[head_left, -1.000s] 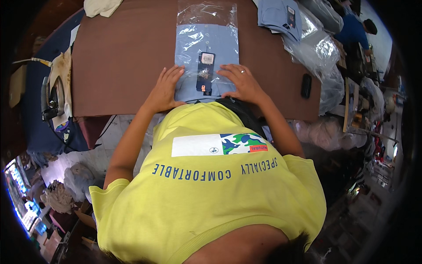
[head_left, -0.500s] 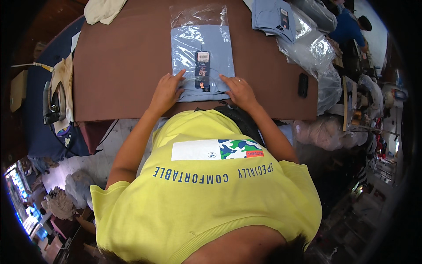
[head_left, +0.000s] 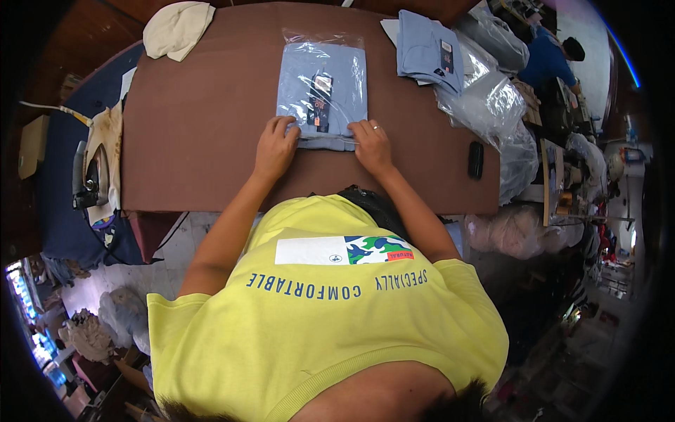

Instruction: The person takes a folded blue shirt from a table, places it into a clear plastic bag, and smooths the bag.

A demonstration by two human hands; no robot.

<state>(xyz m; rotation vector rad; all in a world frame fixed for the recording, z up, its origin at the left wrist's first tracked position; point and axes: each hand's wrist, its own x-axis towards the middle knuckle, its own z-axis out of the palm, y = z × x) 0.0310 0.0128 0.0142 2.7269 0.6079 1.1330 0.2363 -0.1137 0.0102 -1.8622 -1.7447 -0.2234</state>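
The folded blue shirt [head_left: 320,98] at upper centre sits bagged, your left hand [head_left: 275,146] and right hand [head_left: 371,144] gripping its near edge; closing the bag looks next.

head view, steeply down, table [head_left: 211,141] near

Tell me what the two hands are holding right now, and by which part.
Both the left hand and the right hand are on the near edge of the folded blue shirt in its clear bag, at its two near corners, on the brown table.

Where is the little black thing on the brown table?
In the head view, the small black object lies near the table's right edge, right of the right hand, beside the heap of clear plastic bags.
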